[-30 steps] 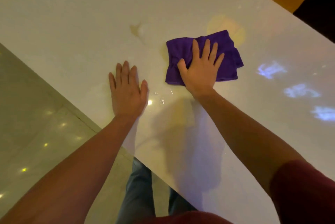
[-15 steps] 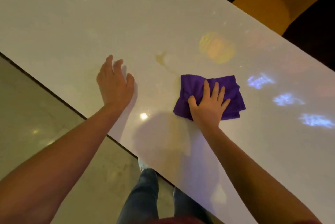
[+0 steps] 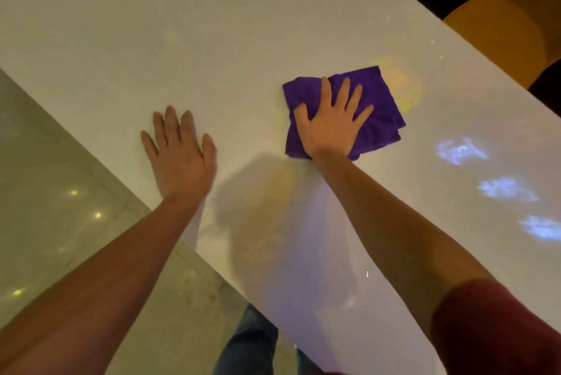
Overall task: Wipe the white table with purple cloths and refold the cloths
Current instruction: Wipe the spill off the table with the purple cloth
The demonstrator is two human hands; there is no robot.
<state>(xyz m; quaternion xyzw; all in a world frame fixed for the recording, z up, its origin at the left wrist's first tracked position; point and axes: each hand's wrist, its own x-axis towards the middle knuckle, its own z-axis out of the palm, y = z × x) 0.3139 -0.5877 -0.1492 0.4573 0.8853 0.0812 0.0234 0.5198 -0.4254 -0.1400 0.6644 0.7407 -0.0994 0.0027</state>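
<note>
A folded purple cloth lies flat on the glossy white table, right of centre. My right hand presses down on the cloth with palm flat and fingers spread, covering its near left part. My left hand rests flat on the bare tabletop to the left of the cloth, fingers together, holding nothing. Only one cloth is in view.
The table's near edge runs diagonally from upper left to lower right, with pale tiled floor beyond it. A yellow-orange seat stands past the far edge at the upper right. Blue and yellow light patches lie on the tabletop.
My right hand has slid the cloth away from me and to the right across the table. My left hand has flattened on the tabletop again.
</note>
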